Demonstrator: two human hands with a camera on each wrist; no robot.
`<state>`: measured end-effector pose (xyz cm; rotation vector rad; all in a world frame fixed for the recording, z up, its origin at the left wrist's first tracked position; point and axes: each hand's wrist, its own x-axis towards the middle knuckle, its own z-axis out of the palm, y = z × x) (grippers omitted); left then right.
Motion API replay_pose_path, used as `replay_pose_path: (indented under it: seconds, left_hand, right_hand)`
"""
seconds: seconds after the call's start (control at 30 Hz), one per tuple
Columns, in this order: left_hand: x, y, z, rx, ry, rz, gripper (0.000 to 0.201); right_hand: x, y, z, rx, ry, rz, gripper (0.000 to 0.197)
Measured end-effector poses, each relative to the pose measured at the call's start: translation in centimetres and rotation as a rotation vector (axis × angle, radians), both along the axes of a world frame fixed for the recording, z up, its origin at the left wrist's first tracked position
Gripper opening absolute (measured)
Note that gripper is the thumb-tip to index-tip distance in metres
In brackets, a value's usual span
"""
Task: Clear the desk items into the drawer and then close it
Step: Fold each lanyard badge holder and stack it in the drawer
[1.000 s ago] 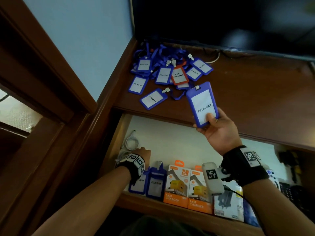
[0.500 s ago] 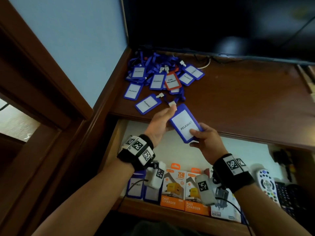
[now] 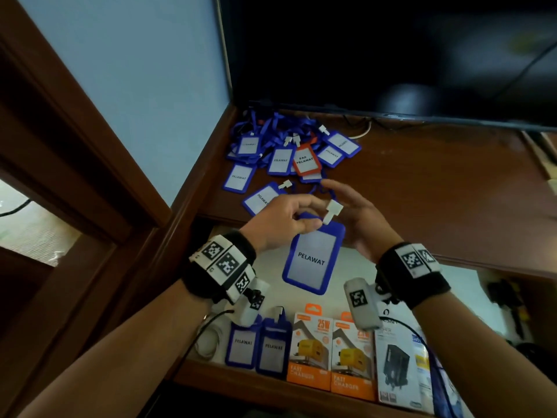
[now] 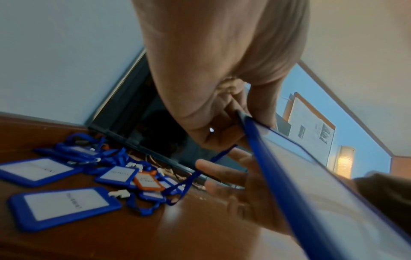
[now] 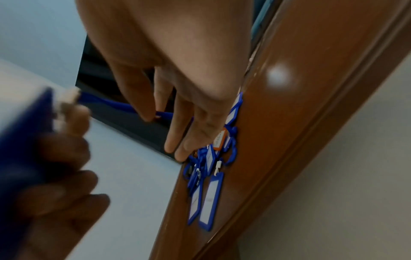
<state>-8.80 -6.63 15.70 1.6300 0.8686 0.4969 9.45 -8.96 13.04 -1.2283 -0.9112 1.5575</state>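
A blue "PELAWAT" badge holder (image 3: pixel 313 260) hangs above the open drawer (image 3: pixel 355 267), and my left hand (image 3: pixel 297 220) pinches its top edge beside the white clip (image 3: pixel 331 210). In the left wrist view the same badge (image 4: pixel 289 177) runs edge-on from my left hand (image 4: pixel 235 114). My right hand (image 3: pixel 352 206) is just behind the badge with fingers straight and holds nothing; the blue lanyard strap (image 5: pixel 165 114) passes by its fingers (image 5: pixel 177 133). Several more badges lie in a pile (image 3: pixel 289 158) at the desk's back left corner. Two badges (image 3: pixel 242 342) stand in the drawer's front left.
Two orange charger boxes (image 3: pixel 310 354) and a black box (image 3: pixel 398 363) stand along the drawer's front. A white coiled cable (image 3: pixel 208 339) lies at the drawer's left. A dark screen (image 3: pixel 391 55) stands at the back of the brown desktop (image 3: pixel 437 182). A wall and wood frame close the left.
My left hand rose from the drawer and took the badge by its top. My right hand let go of it and opened. The badge now hangs lower, over the drawer.
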Motion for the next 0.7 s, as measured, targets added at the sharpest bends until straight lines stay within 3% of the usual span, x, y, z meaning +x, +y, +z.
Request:
replay_pose_path:
  seconds: [0.1, 0.27, 0.33, 0.4, 0.47, 0.57, 0.67, 0.7]
  left_hand:
    - [-0.5, 0.0, 1.6, -0.005, -0.074, -0.03, 0.029]
    - [-2.6, 0.7, 3.0, -0.101, -0.427, 0.071, 0.029]
    - [-3.5, 1.3, 3.2, -0.124, -0.598, 0.126, 0.023]
    - [-4.3, 1.9, 3.5, -0.126, -0.716, 0.178, 0.036]
    - [-5.0, 2.3, 3.7, -0.122, -0.76, 0.236, 0.043]
    - [-5.5, 2.4, 3.3, -0.109, -0.722, 0.322, 0.036]
    - [-5.2, 2.0, 2.4, -0.135, -0.639, 0.392, 0.033]
    - [-5.0, 1.8, 2.1, -0.155, -0.597, 0.408, 0.032]
  right_hand:
    - [-0.8, 1.5, -0.3, -0.019, -0.164, 0.065, 0.026]
    - [-0.3, 3.7, -3.1, -0.058, -0.369, -0.164, 0.006]
    - [0.9, 4.2, -4.9, -0.101, -0.416, -0.287, 0.012]
    - [2.0, 4.0, -6.1, -0.114, -0.531, -0.373, 0.017]
    - [2.8, 3.1, -6.7, -0.132, -0.632, -0.417, 0.02]
    - [4.0, 1.7, -7.9, -0.19, -0.7, -0.426, 0.022]
    - [4.8, 0.8, -8.7, -0.283, -0.9, -0.236, 0.009]
    - [5.1, 0.6, -9.1, -0.305, -0.983, -0.161, 0.014]
